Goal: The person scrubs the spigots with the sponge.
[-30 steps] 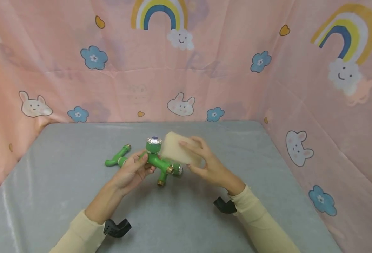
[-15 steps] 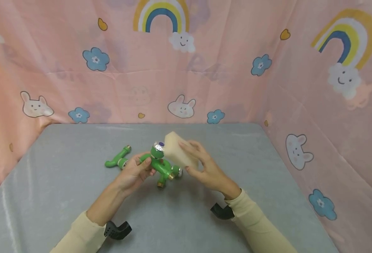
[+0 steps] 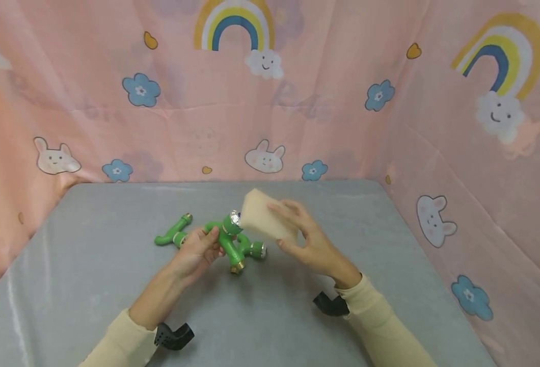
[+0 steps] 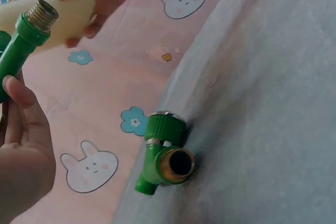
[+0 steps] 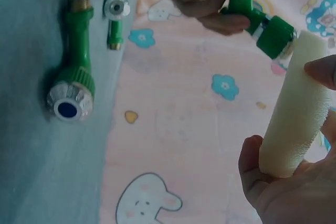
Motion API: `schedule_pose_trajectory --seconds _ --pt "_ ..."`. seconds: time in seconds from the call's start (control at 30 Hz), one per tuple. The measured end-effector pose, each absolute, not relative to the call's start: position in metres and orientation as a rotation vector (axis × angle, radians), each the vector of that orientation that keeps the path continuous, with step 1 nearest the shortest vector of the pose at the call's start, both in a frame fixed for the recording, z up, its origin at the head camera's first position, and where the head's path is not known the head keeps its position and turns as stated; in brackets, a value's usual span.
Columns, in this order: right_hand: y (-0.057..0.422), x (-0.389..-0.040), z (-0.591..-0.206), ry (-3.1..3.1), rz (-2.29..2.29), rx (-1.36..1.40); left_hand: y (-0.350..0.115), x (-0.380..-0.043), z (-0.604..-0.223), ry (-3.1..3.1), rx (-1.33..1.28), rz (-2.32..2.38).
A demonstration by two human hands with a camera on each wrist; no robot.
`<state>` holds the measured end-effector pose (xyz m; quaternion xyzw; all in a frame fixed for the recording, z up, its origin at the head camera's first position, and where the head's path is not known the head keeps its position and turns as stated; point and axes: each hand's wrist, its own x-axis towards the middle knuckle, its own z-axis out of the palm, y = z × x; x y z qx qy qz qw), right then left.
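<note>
A green faucet (image 3: 230,246) with a brass threaded end is gripped by my left hand (image 3: 198,253), raised off the table and tilted. Its chrome-topped knob points right toward a cream sponge (image 3: 264,216). My right hand (image 3: 315,245) holds that sponge between thumb and fingers. In the right wrist view the sponge (image 5: 295,108) presses on or lies right beside the faucet's knob (image 5: 275,36); the exact contact is partly hidden. The threaded end (image 4: 42,16) of the held faucet shows up close in the left wrist view.
On the grey tabletop (image 3: 270,326), a second green faucet (image 3: 172,236) lies left of my left hand, partly covered by it. A third faucet (image 3: 254,250) lies just beyond the held one. Pink printed curtains (image 3: 178,122) stand behind and at the sides.
The held faucet has tipped, so its knob swung from upright to the right and its threaded end swung down toward me. The sponge stays at the knob, shifted slightly right.
</note>
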<state>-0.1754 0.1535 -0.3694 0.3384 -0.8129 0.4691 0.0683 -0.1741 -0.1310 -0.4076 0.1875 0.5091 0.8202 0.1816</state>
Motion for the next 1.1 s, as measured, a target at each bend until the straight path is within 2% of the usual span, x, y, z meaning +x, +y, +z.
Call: schedule_pose_trajectory --seconds 0.23,0.57,0.9,1.1 --pt "0.142 -0.169 -0.374 -2.436 1.589 1.108 -0.132 -0.176 -0.407 1.381 0.592 2.342" --pt "0.155 -0.175 -0.367 -2.481 1.553 1.079 -0.137 -0.177 -0.403 1.539 0.397 2.297" --pt "0.145 -0.169 -0.365 -2.451 0.943 1.059 -0.127 -0.173 -0.399 2.077 0.142 2.112" --pt "0.153 -0.172 -0.363 -2.519 0.809 0.958 -0.126 -0.174 -0.398 2.233 0.041 2.068"
